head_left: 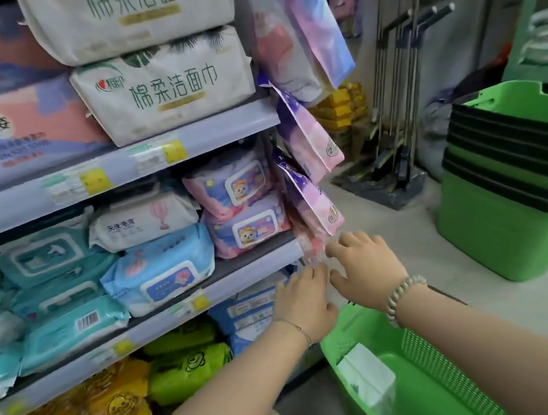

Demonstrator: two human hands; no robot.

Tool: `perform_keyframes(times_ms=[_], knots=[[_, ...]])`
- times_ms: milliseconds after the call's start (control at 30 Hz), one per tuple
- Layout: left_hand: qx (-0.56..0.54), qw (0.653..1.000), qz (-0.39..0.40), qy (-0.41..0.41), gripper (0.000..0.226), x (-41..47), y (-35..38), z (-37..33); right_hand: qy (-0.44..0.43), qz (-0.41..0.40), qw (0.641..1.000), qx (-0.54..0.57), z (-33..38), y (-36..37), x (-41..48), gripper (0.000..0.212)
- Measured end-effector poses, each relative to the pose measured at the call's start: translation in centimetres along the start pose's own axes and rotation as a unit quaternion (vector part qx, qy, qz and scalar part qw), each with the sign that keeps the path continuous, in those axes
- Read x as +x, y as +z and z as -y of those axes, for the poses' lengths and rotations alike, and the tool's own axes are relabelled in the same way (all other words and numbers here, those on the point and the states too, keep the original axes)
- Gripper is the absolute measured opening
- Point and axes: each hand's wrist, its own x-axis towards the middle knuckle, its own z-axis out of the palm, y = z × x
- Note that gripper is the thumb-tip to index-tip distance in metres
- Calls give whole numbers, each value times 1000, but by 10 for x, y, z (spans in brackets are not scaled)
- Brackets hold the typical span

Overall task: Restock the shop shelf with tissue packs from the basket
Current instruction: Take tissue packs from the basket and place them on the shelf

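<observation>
Left grip (pixel 305 303) and right grip (pixel 366 265) at pink clear-wrapped tissue pack (pixel 310 251), hold unclear; we'd seat it squarely ahead.

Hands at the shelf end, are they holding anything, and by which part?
Cannot tell. The left hand and right hand both reach the bottom edge of the lowest hanging pink pack, but blur hides any grip.

Hanging packs (pixel 308 144) crowd the shelf (pixel 254 256) end.
</observation>
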Motion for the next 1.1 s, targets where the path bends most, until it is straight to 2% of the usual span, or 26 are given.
perform_keyframes(times_ms=[200, 600, 800, 1100], knots=[[-23, 995, 93, 2, 40, 27, 55, -19, 63, 74, 995, 31, -37, 50, -14, 36], [-87, 958, 272, -16, 55, 52, 175, -60, 152, 228, 960, 50, -84, 146, -62, 39], [-83, 948, 306, -18, 59, 51, 209, -59, 194, 272, 938, 91, -88, 185, -89, 42], [-51, 942, 330, -43, 59, 56, 237, -46, 289, 282, 902, 154, -87, 223, -103, 43]])
